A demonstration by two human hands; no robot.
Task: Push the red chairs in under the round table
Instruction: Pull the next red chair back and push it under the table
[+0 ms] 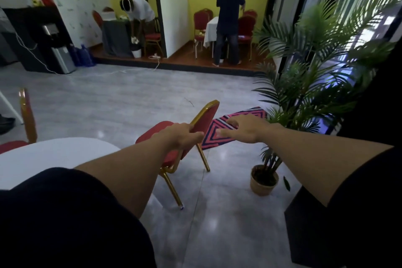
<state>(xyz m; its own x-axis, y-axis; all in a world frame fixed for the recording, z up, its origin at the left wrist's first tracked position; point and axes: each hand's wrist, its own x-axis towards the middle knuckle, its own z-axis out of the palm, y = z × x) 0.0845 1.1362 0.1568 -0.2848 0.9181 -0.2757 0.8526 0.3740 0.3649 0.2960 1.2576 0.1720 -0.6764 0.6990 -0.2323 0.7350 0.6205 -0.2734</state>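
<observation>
A red chair [205, 118] with a gold frame stands just right of the white round table [52, 154], its seat partly under the table's edge. My left hand [181, 137] grips the near side of the chair's backrest. Spread flat and holding nothing, my right hand [241, 129] hovers to the right of the backrest. A second red chair [27, 115] stands at the table's far left side, its seat mostly hidden by the tabletop.
A potted palm [264, 180] stands close on the right, beside a dark block [304, 224]. A striped rug [219, 128] lies behind the chair. Grey floor stretches ahead. Two persons work at tables with red chairs on a raised platform [185, 61] at the back.
</observation>
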